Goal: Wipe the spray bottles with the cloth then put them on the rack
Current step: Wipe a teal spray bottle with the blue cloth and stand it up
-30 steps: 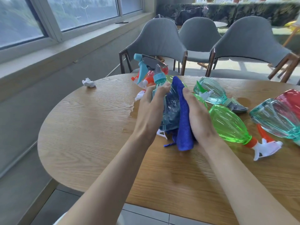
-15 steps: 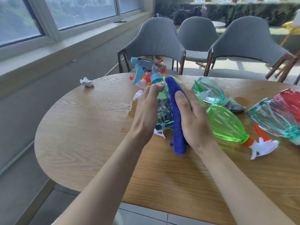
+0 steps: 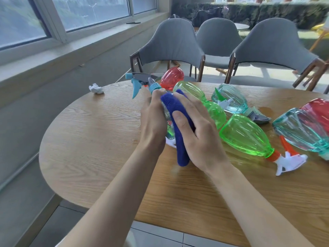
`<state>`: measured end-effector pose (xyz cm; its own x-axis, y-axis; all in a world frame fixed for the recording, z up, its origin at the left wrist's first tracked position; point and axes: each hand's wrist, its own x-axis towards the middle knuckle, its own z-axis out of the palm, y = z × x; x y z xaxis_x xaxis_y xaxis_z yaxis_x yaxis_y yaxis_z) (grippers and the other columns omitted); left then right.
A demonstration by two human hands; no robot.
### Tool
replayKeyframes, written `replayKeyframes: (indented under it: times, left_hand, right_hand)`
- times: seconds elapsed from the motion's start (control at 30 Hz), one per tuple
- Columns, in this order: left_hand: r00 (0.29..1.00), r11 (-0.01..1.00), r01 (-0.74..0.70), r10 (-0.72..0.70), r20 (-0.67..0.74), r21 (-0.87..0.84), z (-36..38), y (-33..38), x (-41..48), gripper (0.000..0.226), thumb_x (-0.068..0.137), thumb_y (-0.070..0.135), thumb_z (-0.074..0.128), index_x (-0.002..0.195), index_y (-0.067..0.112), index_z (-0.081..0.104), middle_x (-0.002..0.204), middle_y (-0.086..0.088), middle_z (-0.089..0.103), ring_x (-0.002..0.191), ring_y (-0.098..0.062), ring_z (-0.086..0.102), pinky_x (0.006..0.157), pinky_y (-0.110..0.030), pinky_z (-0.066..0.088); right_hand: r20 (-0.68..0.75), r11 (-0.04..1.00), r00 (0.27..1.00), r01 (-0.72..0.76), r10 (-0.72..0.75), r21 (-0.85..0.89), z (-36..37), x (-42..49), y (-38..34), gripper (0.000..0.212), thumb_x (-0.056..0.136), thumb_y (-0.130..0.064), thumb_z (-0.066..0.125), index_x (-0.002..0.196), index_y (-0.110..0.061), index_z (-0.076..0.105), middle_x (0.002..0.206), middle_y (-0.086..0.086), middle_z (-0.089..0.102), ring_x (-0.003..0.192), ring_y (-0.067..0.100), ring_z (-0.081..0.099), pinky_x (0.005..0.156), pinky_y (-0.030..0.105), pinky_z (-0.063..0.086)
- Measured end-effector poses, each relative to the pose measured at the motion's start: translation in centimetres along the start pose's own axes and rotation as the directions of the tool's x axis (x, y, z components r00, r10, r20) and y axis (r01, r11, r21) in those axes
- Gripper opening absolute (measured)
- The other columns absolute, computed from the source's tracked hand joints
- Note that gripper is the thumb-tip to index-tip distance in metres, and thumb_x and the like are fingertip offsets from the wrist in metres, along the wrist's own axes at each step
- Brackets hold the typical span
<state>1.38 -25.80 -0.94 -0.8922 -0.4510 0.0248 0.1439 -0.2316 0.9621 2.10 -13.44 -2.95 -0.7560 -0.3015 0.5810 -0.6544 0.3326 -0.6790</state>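
My left hand (image 3: 154,120) grips a clear bluish spray bottle (image 3: 168,122) with a teal and grey trigger head (image 3: 140,79), held above the wooden table (image 3: 99,143). My right hand (image 3: 199,132) presses a dark blue cloth (image 3: 178,120) against the bottle's side, thumb on top of the cloth. The bottle's body is mostly hidden by both hands and the cloth. Several other spray bottles lie on the table to the right: a green one with a white and orange head (image 3: 245,136), a second green one (image 3: 192,91), a teal one (image 3: 231,100), a red one (image 3: 172,75). No rack is in view.
Another teal bottle (image 3: 300,129) and a red bottle (image 3: 318,111) lie at the right edge. A crumpled white tissue (image 3: 96,88) sits at the table's far left. Three grey chairs (image 3: 170,47) stand behind the table. A window ledge (image 3: 71,49) runs along the left.
My right hand has slid the cloth up the bottle toward its neck and over the top. My left hand keeps its hold on the bottle.
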Motion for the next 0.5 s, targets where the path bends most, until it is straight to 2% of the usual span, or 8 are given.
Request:
replayKeyframes:
  times: [0.07, 0.13, 0.17, 0.23, 0.27, 0.3, 0.4, 0.5]
  left_hand:
    - [0.998, 1.000, 0.010, -0.008, 0.061, -0.029, 0.1, -0.1, 0.0, 0.036, 0.093, 0.044, 0.054, 0.103, 0.013, 0.067, 0.098, -0.015, 0.065, 0.087, -0.029, 0.063, 0.077, -0.046, 0.052]
    - [0.992, 1.000, -0.007, 0.004, 0.127, 0.017, 0.3, -0.1, -0.2, 0.048, 0.094, 0.048, 0.054, 0.113, 0.007, 0.069, 0.112, -0.024, 0.071, 0.094, -0.033, 0.072, 0.081, -0.048, 0.058]
    - [0.988, 0.998, -0.024, 0.016, 0.154, 0.052, 0.5, 0.0, -0.4, 0.051, 0.093, 0.051, 0.056, 0.116, 0.008, 0.071, 0.117, -0.023, 0.072, 0.101, -0.036, 0.073, 0.088, -0.054, 0.059]
    - [0.988, 0.993, -0.051, 0.033, 0.154, 0.111, 0.7, 0.2, -0.8, 0.051, 0.090, 0.056, 0.059, 0.114, 0.013, 0.072, 0.117, -0.019, 0.075, 0.111, -0.040, 0.073, 0.101, -0.065, 0.055]
    - [0.989, 0.991, -0.059, 0.042, 0.139, 0.121, 0.7, 0.3, -0.9, 0.050, 0.089, 0.057, 0.060, 0.112, 0.015, 0.073, 0.115, -0.017, 0.075, 0.111, -0.039, 0.073, 0.103, -0.066, 0.054]
    - [0.991, 0.991, -0.062, 0.048, 0.121, 0.115, 0.8, 0.5, -1.0, 0.049, 0.089, 0.057, 0.059, 0.111, 0.016, 0.073, 0.114, -0.016, 0.076, 0.109, -0.038, 0.074, 0.102, -0.066, 0.055]
    - [0.999, 1.000, -0.004, 0.003, 0.054, 0.029, 0.7, 0.7, -0.7, 0.054, 0.086, 0.059, 0.058, 0.111, 0.014, 0.073, 0.111, -0.017, 0.077, 0.098, -0.034, 0.075, 0.093, -0.062, 0.058]
    - [0.998, 0.991, 0.066, -0.064, 0.023, -0.120, 0.4, 0.4, -0.2, 0.041, 0.090, 0.052, 0.057, 0.100, 0.015, 0.069, 0.093, -0.011, 0.070, 0.085, -0.029, 0.064, 0.081, -0.051, 0.050]
  right_hand:
    - [-0.007, 0.999, 1.000, -0.030, 0.030, 0.041, -0.3, 0.4, 0.2, 0.047, 0.111, -0.037, 0.046, 0.156, -0.022, 0.053, 0.158, -0.010, 0.050, 0.150, 0.007, 0.039, 0.127, 0.040, 0.031]
    - [0.031, 0.962, 0.990, -0.144, 0.141, 0.231, -0.8, 1.1, 0.6, 0.047, 0.110, -0.040, 0.046, 0.153, -0.024, 0.056, 0.152, -0.009, 0.056, 0.146, 0.007, 0.047, 0.125, 0.044, 0.035]
    - [0.067, 0.903, 0.976, -0.219, 0.209, 0.370, -1.2, 1.4, 0.6, 0.046, 0.110, -0.042, 0.046, 0.150, -0.024, 0.058, 0.146, -0.006, 0.062, 0.139, 0.011, 0.055, 0.121, 0.047, 0.041]
    - [0.155, 0.720, 0.935, -0.344, 0.318, 0.602, -1.8, 1.8, 0.4, 0.041, 0.112, -0.041, 0.045, 0.143, -0.021, 0.063, 0.126, 0.002, 0.074, 0.115, 0.020, 0.072, 0.099, 0.046, 0.058]
    - [0.174, 0.664, 0.923, -0.369, 0.342, 0.650, -1.9, 1.8, 0.2, 0.040, 0.113, -0.039, 0.044, 0.141, -0.018, 0.064, 0.117, 0.003, 0.077, 0.103, 0.021, 0.075, 0.086, 0.042, 0.061]
    - [0.167, 0.661, 0.924, -0.365, 0.345, 0.656, -1.8, 1.6, 0.1, 0.040, 0.114, -0.039, 0.043, 0.141, -0.018, 0.063, 0.115, 0.004, 0.077, 0.099, 0.023, 0.075, 0.082, 0.042, 0.060]
    - [0.088, 0.825, 0.964, -0.262, 0.252, 0.500, -1.1, 0.9, -0.2, 0.043, 0.110, -0.048, 0.045, 0.148, -0.032, 0.057, 0.134, -0.003, 0.067, 0.122, 0.023, 0.067, 0.103, 0.058, 0.053]
    - [0.053, 0.958, 0.989, -0.147, 0.138, 0.248, -0.3, 0.3, 0.0, 0.049, 0.110, -0.046, 0.044, 0.156, -0.030, 0.046, 0.144, -0.015, 0.054, 0.133, 0.006, 0.054, 0.116, 0.045, 0.045]
